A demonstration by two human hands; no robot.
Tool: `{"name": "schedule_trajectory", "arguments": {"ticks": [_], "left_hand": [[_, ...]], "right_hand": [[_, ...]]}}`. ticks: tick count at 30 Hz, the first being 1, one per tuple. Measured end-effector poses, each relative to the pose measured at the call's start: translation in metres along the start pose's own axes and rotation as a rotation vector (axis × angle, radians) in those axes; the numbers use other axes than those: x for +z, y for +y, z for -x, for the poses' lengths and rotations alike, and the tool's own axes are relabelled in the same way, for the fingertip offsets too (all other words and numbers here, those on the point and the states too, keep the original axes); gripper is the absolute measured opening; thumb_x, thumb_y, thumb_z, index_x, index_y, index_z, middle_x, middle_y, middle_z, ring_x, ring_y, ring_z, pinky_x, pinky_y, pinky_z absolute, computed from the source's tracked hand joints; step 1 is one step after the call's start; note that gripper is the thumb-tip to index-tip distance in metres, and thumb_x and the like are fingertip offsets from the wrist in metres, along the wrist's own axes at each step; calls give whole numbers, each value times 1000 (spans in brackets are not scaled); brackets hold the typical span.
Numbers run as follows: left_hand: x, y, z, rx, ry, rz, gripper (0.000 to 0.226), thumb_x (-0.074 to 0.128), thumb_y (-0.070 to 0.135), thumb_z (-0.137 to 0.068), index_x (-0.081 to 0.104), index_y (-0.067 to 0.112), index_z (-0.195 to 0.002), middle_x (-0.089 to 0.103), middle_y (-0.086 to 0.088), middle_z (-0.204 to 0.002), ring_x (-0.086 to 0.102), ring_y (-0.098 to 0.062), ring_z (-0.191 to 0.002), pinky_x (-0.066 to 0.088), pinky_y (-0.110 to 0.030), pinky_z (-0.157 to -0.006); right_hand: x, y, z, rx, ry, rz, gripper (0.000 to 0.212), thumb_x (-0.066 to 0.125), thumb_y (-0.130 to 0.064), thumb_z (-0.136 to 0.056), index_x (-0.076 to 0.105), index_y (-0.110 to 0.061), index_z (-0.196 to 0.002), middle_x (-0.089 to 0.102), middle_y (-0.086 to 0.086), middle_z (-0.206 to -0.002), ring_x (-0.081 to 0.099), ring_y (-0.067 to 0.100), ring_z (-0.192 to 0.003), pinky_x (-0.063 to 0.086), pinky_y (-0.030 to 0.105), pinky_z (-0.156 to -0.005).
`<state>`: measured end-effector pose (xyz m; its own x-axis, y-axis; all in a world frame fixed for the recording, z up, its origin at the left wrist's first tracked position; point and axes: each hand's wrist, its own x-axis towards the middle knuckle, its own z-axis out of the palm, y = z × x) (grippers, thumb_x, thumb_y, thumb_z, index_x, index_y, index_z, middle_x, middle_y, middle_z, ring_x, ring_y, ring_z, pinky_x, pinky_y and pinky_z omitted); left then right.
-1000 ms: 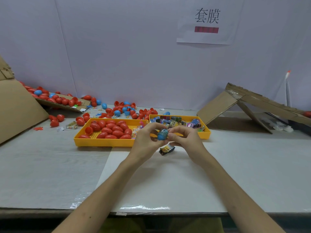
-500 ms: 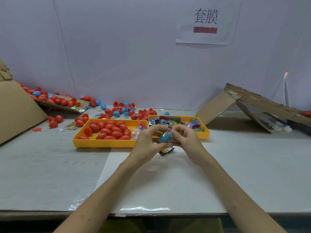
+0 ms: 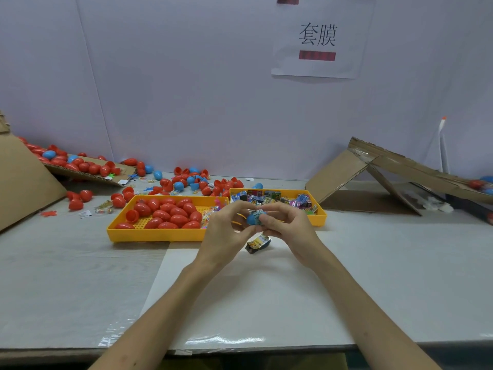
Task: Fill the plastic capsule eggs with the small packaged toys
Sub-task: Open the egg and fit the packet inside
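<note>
Head view: left hand [image 3: 226, 231] and right hand [image 3: 289, 228] both pinch a blue egg [image 3: 253, 218] with a packet in it, above the table [image 3: 386, 276], before the yellow trays [image 3: 160, 235].

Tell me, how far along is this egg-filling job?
Done: whole red eggs lie in the left yellow tray, though whether they are filled cannot be seen. In hand: the left hand and right hand grip a blue egg with a printed packet against it. Left: many toy packets in the right tray, one packet on the table, and loose egg halves at the back.
</note>
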<state>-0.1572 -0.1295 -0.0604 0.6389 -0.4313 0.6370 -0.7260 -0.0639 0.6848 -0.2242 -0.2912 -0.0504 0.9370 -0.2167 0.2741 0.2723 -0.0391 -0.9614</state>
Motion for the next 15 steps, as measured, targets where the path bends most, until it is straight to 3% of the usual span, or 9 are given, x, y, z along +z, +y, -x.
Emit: {"name": "schedule_trajectory", "arguments": {"ticks": [5,10,15], "left_hand": [[1,-3,1,41,-62,-36,27,80,18,-86,72,25,-111,69,10,-95,69,-9,-76,54,-14,-65],[1,-3,1,19,-99,-55,29,79,23,-87,67,38,-110,68,7,-98,67,-6,-77,54,-16,-65],[5,-7,3,-14,-113,-50,63,82,19,-84,51,31,-137,63,10,-101,67,-2,-87,56,-14,-72]], "right_hand": [[-3,1,2,25,-40,-28,12,80,-28,-77,79,-24,-89,77,13,-96,75,27,-88,60,28,-72],[-6,2,1,42,-43,-24,16,80,-22,-76,73,-13,-88,76,16,-92,75,27,-83,61,29,-69],[-4,0,-3,38,102,-93,23,75,-31,-81,74,-10,-91,76,14,-90,73,23,-74,59,29,-68]]}}
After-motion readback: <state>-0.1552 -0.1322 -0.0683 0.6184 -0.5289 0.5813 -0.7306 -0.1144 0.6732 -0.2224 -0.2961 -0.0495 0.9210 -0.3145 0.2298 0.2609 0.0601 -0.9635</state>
